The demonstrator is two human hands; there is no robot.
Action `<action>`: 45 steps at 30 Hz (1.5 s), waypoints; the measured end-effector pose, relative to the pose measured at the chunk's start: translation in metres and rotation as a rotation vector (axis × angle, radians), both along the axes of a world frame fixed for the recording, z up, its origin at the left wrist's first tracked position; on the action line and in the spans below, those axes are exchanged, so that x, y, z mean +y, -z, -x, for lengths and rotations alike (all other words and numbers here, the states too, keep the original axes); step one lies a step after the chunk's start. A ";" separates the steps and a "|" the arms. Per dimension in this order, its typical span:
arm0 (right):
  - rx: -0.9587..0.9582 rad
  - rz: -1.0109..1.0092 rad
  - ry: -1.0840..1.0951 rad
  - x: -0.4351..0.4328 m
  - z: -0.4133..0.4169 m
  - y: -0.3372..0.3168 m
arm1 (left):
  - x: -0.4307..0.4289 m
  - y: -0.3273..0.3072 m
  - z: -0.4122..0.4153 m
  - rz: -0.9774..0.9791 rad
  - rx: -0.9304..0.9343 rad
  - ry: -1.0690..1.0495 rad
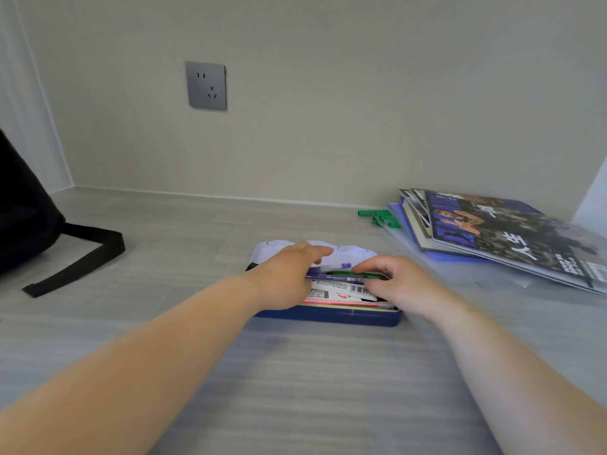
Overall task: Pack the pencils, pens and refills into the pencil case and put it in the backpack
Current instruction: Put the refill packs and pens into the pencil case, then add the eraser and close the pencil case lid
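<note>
Hands, left [289, 274] and right [397, 284], pinch opposite ends of a pen [345, 276] over the open pencil case [328, 318].

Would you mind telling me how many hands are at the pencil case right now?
2: the left hand reaches across the left part of the open pencil case, and the right hand is at its right end.

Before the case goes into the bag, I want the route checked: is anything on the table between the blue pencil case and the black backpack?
Nothing visible: bare grey tabletop separates the blue pencil case from the black backpack; only its own strap lies there.
</note>
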State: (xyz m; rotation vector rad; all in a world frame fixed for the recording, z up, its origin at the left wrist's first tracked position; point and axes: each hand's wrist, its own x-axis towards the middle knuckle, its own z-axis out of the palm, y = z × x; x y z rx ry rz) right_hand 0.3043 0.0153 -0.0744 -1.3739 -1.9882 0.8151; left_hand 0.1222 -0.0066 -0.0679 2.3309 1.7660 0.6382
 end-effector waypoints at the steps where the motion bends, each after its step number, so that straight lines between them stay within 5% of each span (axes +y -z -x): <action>1: -0.001 -0.009 -0.007 -0.001 0.001 0.000 | -0.001 -0.001 0.000 0.001 -0.026 0.001; 8: 0.002 -0.171 0.020 -0.001 0.001 -0.002 | -0.010 -0.004 0.021 0.036 -0.202 0.048; 24: -0.078 -0.198 0.073 0.001 -0.002 -0.001 | -0.005 -0.003 0.018 -0.086 0.169 -0.096; 30: -0.063 -0.198 0.065 0.006 -0.010 -0.003 | 0.010 -0.014 0.023 0.056 -0.119 -0.090; 37: -0.009 -0.176 0.066 0.002 -0.009 -0.005 | 0.016 -0.016 0.012 0.174 -0.253 -0.042; 45: -0.028 -0.196 0.083 0.006 -0.009 -0.004 | 0.007 -0.016 0.012 0.001 -0.368 -0.063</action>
